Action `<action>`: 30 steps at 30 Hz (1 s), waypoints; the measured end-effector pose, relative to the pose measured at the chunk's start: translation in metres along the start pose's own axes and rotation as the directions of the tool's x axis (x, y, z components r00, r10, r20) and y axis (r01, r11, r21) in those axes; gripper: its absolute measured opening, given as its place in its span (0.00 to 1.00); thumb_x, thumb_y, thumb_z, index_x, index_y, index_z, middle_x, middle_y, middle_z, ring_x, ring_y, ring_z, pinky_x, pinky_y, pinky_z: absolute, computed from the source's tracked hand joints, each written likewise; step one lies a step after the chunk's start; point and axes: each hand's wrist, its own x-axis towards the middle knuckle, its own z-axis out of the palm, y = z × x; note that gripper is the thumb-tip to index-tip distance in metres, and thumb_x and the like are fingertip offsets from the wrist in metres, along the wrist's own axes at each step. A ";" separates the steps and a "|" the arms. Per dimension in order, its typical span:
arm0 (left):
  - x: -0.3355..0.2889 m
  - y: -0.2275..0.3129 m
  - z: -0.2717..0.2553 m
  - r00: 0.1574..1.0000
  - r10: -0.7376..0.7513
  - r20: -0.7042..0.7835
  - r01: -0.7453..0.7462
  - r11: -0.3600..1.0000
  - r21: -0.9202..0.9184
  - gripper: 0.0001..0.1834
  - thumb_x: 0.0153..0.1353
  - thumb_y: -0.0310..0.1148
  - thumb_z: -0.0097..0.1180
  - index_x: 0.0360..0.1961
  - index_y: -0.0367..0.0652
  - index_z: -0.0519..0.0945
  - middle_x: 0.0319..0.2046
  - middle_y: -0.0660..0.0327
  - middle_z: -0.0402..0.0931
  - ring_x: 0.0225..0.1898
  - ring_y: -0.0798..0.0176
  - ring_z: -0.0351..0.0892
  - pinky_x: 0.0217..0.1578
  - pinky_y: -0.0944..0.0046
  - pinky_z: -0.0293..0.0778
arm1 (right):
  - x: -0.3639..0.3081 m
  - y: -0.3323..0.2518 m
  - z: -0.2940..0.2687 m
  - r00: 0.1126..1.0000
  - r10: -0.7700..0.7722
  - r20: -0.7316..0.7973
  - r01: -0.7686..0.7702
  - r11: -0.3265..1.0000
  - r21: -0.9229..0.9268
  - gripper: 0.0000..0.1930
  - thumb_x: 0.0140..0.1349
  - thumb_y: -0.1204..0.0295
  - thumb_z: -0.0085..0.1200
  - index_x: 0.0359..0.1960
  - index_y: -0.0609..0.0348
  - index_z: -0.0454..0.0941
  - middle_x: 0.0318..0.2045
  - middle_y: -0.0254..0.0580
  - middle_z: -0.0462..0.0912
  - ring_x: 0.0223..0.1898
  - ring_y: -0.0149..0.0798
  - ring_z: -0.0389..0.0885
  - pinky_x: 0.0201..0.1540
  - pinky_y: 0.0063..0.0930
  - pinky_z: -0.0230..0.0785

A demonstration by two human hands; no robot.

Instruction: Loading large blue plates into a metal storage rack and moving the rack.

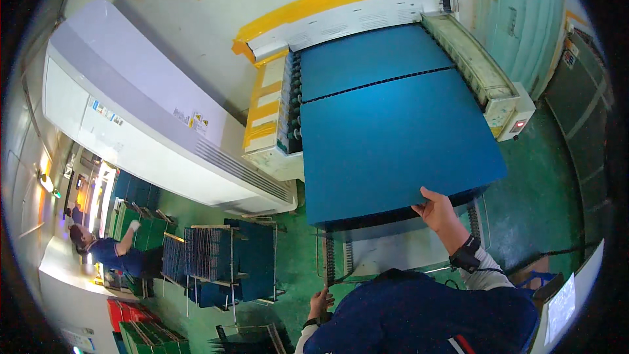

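A large flat blue panel (393,144) lies on the roller conveyor (293,101), its near edge sticking out past the conveyor's end. My right hand (438,215) pinches that near edge right of its middle, thumb on top and the other fingers partly hidden beneath. Beyond a narrow gap, a second blue panel (373,59) rests farther up the rollers. Under the overhanging edge stands a metal rack (329,259) with slotted, spring-like side strips. Low in the view, my left hand (320,304) is closed at the rack's near left corner, gripping its thin frame.
A white floor-standing air conditioner (151,124) stands left of the conveyor. Racks of dark panels (209,255) are on the green floor at lower left, where another person (114,252) works. A lit switch box (519,124) projects at the conveyor's right end.
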 end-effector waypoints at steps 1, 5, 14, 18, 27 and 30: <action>0.001 -0.001 0.000 1.000 -0.005 0.002 0.005 1.000 0.005 0.24 0.59 0.45 0.59 0.46 0.35 0.73 0.33 0.55 0.77 0.29 0.57 0.81 0.24 0.62 0.75 | 0.001 0.000 0.001 1.000 -0.001 0.007 0.001 1.000 -0.002 0.08 0.57 0.72 0.57 0.37 0.57 0.74 0.37 0.40 0.79 0.37 0.42 0.78 0.41 0.44 0.73; -0.004 -0.003 0.002 1.000 0.008 -0.006 -0.008 1.000 0.000 0.25 0.59 0.46 0.59 0.47 0.35 0.72 0.35 0.53 0.76 0.30 0.57 0.81 0.25 0.62 0.76 | 0.001 0.000 0.005 0.999 -0.031 -0.006 0.031 1.000 -0.005 0.09 0.57 0.72 0.57 0.38 0.57 0.73 0.37 0.39 0.78 0.38 0.42 0.77 0.42 0.44 0.73; -0.013 0.002 0.005 0.998 -0.041 -0.048 0.041 0.999 -0.010 0.27 0.59 0.46 0.59 0.48 0.34 0.72 0.37 0.52 0.76 0.31 0.56 0.80 0.28 0.62 0.76 | 0.009 -0.004 0.011 0.999 -0.038 0.014 0.038 0.998 -0.041 0.08 0.59 0.70 0.56 0.39 0.56 0.73 0.37 0.38 0.78 0.39 0.41 0.76 0.45 0.42 0.71; -0.008 -0.002 -0.001 1.000 -0.020 -0.013 0.019 0.999 -0.042 0.27 0.59 0.46 0.59 0.49 0.33 0.71 0.37 0.51 0.76 0.31 0.56 0.80 0.27 0.62 0.76 | 0.020 -0.004 0.006 0.999 -0.038 0.022 0.039 0.999 -0.035 0.09 0.58 0.70 0.56 0.39 0.55 0.73 0.38 0.37 0.78 0.40 0.40 0.76 0.46 0.43 0.70; -0.014 0.005 0.005 0.999 -0.030 -0.036 0.029 0.999 -0.033 0.26 0.60 0.45 0.59 0.49 0.33 0.71 0.36 0.52 0.76 0.30 0.58 0.80 0.25 0.63 0.75 | 0.025 -0.008 0.012 0.999 -0.035 0.026 0.035 0.999 -0.014 0.08 0.58 0.70 0.57 0.37 0.54 0.74 0.36 0.36 0.78 0.40 0.41 0.76 0.47 0.43 0.69; -0.013 0.006 0.006 0.999 -0.029 -0.035 0.028 0.999 -0.034 0.25 0.59 0.45 0.59 0.48 0.34 0.71 0.35 0.53 0.76 0.29 0.58 0.80 0.24 0.64 0.74 | 0.028 -0.011 0.014 0.999 -0.037 0.037 0.038 0.999 -0.018 0.07 0.58 0.70 0.57 0.36 0.55 0.74 0.36 0.37 0.78 0.38 0.41 0.76 0.47 0.43 0.69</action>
